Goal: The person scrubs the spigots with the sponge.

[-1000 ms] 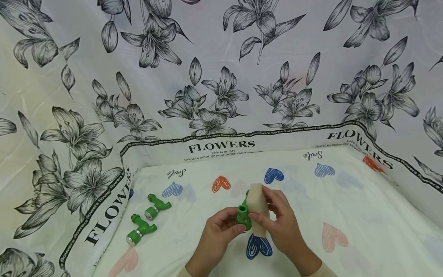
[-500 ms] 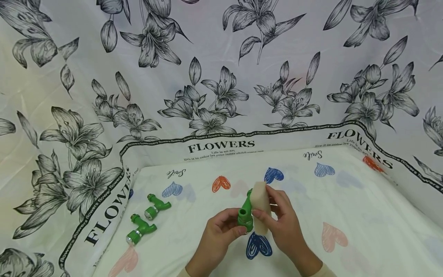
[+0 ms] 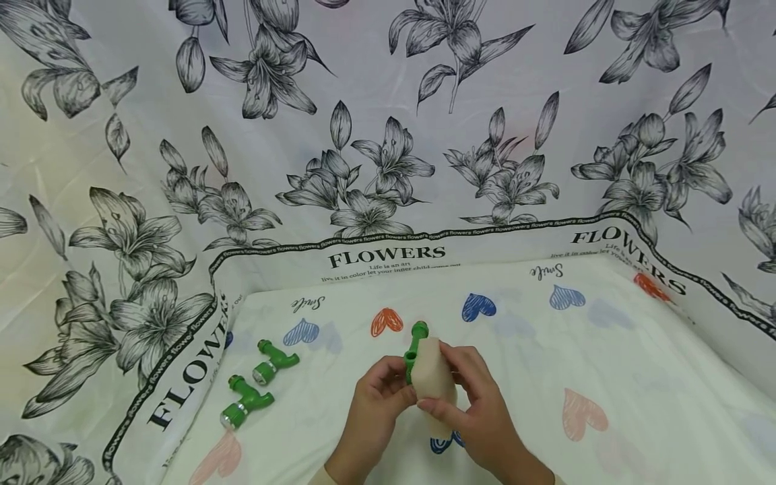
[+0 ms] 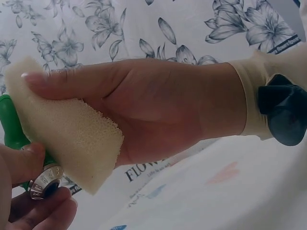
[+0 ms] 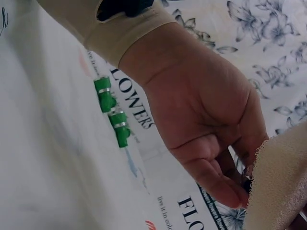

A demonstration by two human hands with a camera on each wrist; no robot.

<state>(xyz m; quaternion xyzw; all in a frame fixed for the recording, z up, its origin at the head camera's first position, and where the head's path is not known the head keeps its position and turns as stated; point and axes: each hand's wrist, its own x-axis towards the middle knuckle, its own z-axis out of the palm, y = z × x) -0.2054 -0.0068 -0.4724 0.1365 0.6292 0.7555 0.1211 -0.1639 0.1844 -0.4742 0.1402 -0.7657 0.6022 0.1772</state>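
My left hand (image 3: 377,399) grips a green plastic faucet (image 3: 418,334) in front of me, its fingers around the body end. In the left wrist view, the faucet's silver ring (image 4: 46,182) shows between thumb and fingers. My right hand (image 3: 481,407) pinches a thick cream sponge (image 3: 432,380), thumb on the near face. The sponge lies up against the right side of the faucet and hides part of it. In the right wrist view, the sponge (image 5: 283,177) covers the faucet almost wholly, beside the left fingertips.
Two similar green faucets with silver bands, a farther one (image 3: 275,360) and a nearer one (image 3: 244,402), lie on the left of the heart-printed white cloth (image 3: 521,364). A flower-printed curtain (image 3: 376,162) stands behind and around the table.
The sponge and right hand have moved left and closer to the body along the faucet. The faucet has shifted slightly left, and its far end now shows beyond the sponge.
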